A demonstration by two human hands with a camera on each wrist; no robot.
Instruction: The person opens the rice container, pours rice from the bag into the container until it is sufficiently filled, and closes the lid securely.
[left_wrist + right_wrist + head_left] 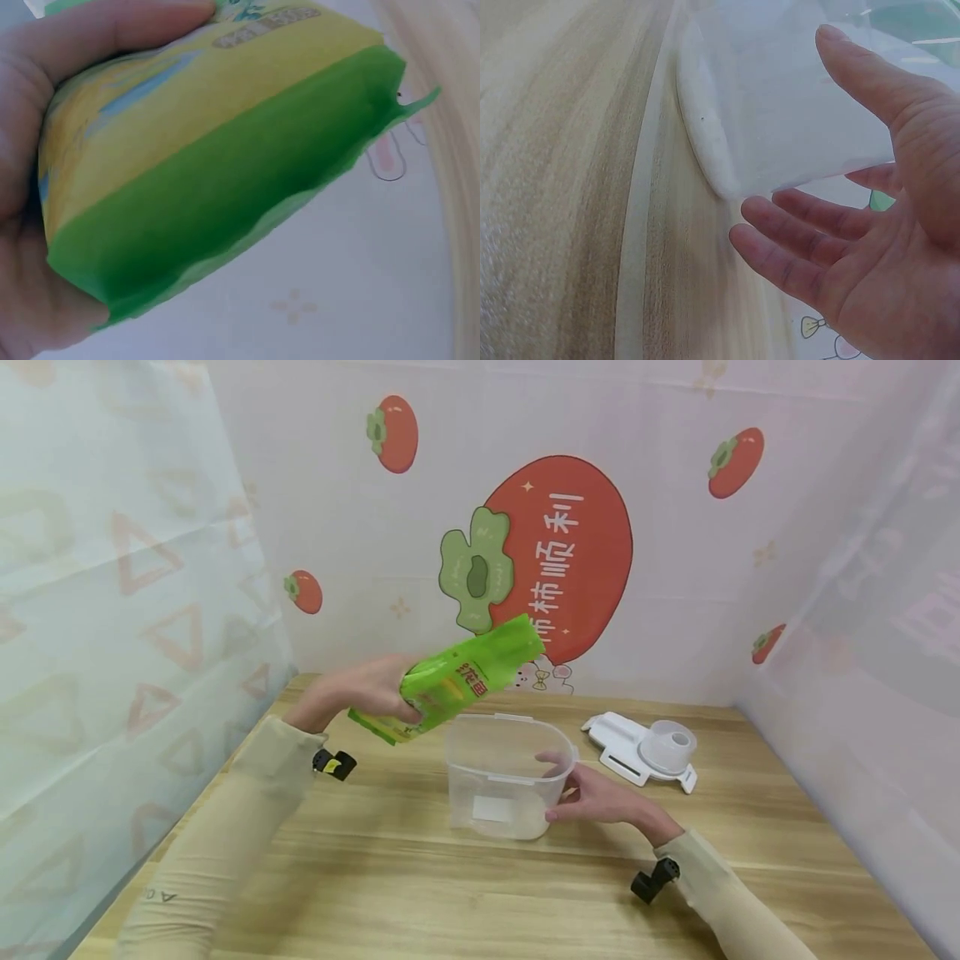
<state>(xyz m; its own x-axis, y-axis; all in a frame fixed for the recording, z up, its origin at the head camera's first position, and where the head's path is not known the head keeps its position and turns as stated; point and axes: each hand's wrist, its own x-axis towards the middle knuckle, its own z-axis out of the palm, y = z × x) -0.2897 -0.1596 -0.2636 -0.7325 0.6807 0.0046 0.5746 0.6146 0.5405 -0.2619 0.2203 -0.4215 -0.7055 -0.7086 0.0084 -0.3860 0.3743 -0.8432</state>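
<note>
A green and yellow plastic bag (480, 670) hangs in the air, tilted with its far end up and to the right. My left hand (373, 685) grips it near the lower end. In the left wrist view, the bag's folded green end (225, 187) is close up; its contents are hidden. A clear plastic container (491, 789) stands upright on the table, to the right of and below the bag. My right hand (596, 795) holds its right end, thumb in front and fingers behind. White shows along the container's bottom (705, 120); I cannot tell whether this is contents.
A white lid (618, 743) lies on the wooden table (450, 902) behind my right hand, with a translucent cup (666, 747) on it. Printed cloth walls (337, 485) close off the back and both sides. Small black devices (333, 764) sit on both wrists.
</note>
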